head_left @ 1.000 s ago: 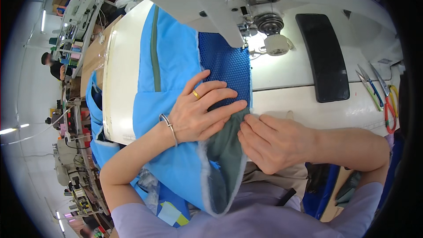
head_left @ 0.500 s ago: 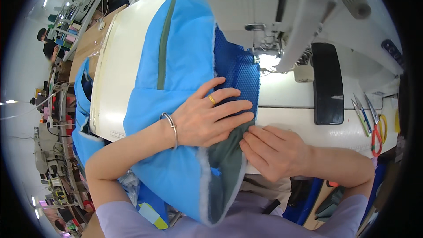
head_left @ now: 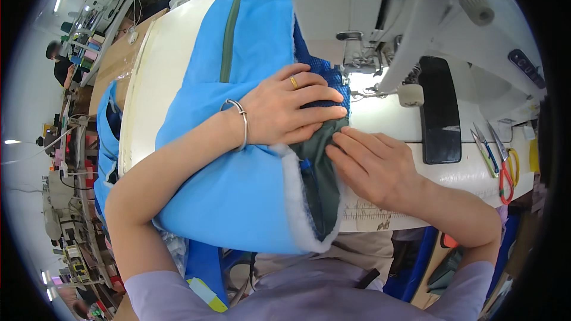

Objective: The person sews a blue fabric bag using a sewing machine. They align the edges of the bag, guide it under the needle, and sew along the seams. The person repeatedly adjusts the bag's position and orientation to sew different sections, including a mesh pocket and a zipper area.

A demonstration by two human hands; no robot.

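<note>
A padded light-blue fabric piece [head_left: 238, 193] with a dark green strip [head_left: 234, 30] lies over the sewing table's left half. Along its right edge run dark blue mesh [head_left: 324, 71] and dark green lining [head_left: 324, 181], with white fluffy padding showing at the border. My left hand [head_left: 294, 104] lies flat on the mesh, fingers stretched toward the sewing machine's lit needle area [head_left: 363, 80]. Thumb and fingers of my right hand [head_left: 377, 166] are closed at the lining's edge, just below the left fingertips. The sewing machine [head_left: 410, 30] stands over the mesh's upper right end.
A black phone-like slab [head_left: 440, 110] lies right of the needle. Beyond it are red-and-yellow-handled scissors [head_left: 505, 172] and a slim pointed tool [head_left: 485, 151]. Another blue piece [head_left: 107, 142] hangs at the table's left edge. Further left, a person [head_left: 59, 65] is among other machines.
Both hands have moved up toward the needle, and the blue fabric with its mesh and lining has slid the same way. The lower fabric end has drawn up off my lap.
</note>
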